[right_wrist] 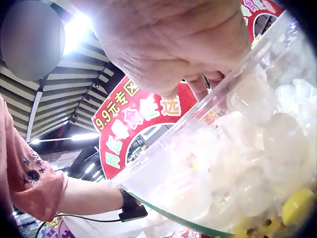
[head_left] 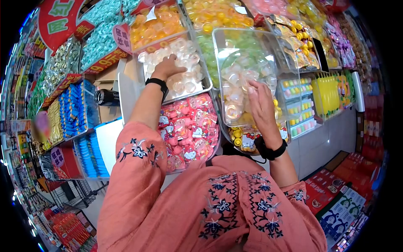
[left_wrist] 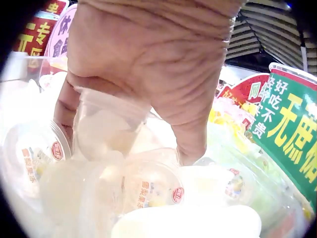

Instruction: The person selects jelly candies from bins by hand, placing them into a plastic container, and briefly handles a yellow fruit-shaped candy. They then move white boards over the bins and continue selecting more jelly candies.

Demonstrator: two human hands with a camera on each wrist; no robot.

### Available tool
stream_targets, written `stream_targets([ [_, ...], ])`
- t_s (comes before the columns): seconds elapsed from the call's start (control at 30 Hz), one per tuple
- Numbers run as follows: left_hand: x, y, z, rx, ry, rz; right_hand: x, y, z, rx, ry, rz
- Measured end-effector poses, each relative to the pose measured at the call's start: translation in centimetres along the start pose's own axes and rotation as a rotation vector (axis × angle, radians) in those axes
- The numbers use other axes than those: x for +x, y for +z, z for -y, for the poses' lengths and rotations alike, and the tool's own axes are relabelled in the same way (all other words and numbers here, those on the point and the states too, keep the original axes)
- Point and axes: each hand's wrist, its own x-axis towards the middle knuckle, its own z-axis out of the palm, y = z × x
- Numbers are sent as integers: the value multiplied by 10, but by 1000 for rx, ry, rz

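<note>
My left hand (head_left: 170, 68) reaches into a clear bin (head_left: 168, 100) of whitish jelly cups (head_left: 184, 87), thumb spread from the fingers. In the left wrist view, a clear jelly cup (left_wrist: 109, 124) sits below the palm, between thumb and fingers. The other cups there carry orange print. My right hand (head_left: 262, 105) lies at the right part of a clear plastic container (head_left: 245, 32), which holds more whitish cups (head_left: 233, 110) near its front end. In the right wrist view, the fingers (right_wrist: 198, 88) dip behind the container's rim, partly hidden by its wall.
Pink candy packets (head_left: 191, 132) fill a tray in front of me. Orange cups (head_left: 157, 26) and green ones (head_left: 205, 52) lie behind. Yellow-capped packets (head_left: 237, 138) show below the container. A dark bottle (head_left: 107, 97) lies at the left, and red boxes (head_left: 323, 187) are stacked at lower right.
</note>
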Motion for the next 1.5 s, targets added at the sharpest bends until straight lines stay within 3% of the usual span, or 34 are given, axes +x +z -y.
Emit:
stream_targets([
  [0.27, 13, 7, -9, 102, -10, -10, -1, 9, -11, -65, -60, -38],
  [0.43, 29, 13, 15, -29, 9, -15, -2, 8, -13, -66, -60, -53],
  [0.77, 31, 15, 22, -86, 55, -67, -1, 9, -16, -101, -81, -66],
  [0.9, 40, 19, 46, -358, 60, -173, -3, 7, -12, -96, -81, -78],
  [1.0, 31, 7, 53, -697, -139, -120, -4, 9, -13, -107, -96, -98],
  [1.03, 23, 1, 49, -766, -200, -70, -4, 9, -14, -116, -104, -105],
  [1.13, -12, -14, 20, -1114, -237, -129, -4, 10, -15, -112, -97, -107],
  [1.17, -3, -10, 30, -1168, -162, -133, -4, 9, -14, -111, -98, -110],
  [1.27, -13, -25, 19, -1279, -166, -117, -4, 10, -13, -116, -106, -119],
  [1.37, -21, -42, -10, -1298, -96, -123, -5, 12, -17, -135, -105, -131],
  [1.47, -23, -65, -38, -1266, 108, -20, -4, 11, -17, -136, -99, -130],
  [1.5, -45, -78, -73, -1247, 148, -58, -5, 11, -16, -135, -99, -130],
])
